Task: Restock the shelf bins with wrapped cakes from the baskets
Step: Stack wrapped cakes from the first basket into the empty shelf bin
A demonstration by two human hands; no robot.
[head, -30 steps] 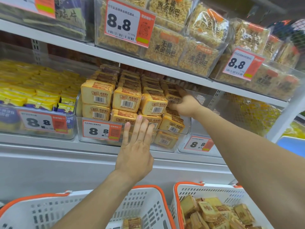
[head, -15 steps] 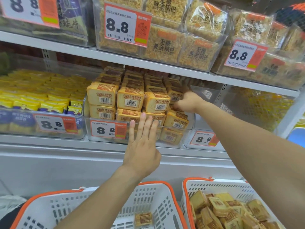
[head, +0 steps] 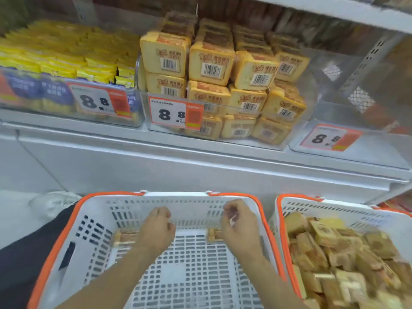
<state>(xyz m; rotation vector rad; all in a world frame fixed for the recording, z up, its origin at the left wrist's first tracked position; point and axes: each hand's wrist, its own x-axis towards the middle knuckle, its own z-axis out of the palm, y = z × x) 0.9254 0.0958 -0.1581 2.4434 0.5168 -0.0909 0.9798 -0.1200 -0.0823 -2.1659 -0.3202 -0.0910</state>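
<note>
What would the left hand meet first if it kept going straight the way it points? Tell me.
The left hand points away from the person, into the nearly empty basket. Straight on, it would probably meet the basket's slotted far wall first. A wrapped cake lies just to its left, out of that line. Depth is unclear.

Two baskets sat side by side below the shelf point(head: 200, 157): the left basket point(head: 196, 275) held two wrapped cakes point(head: 124, 238), the right basket point(head: 289, 219) many. Stacked cakes filled the middle bin point(head: 310, 90) above.
</note>
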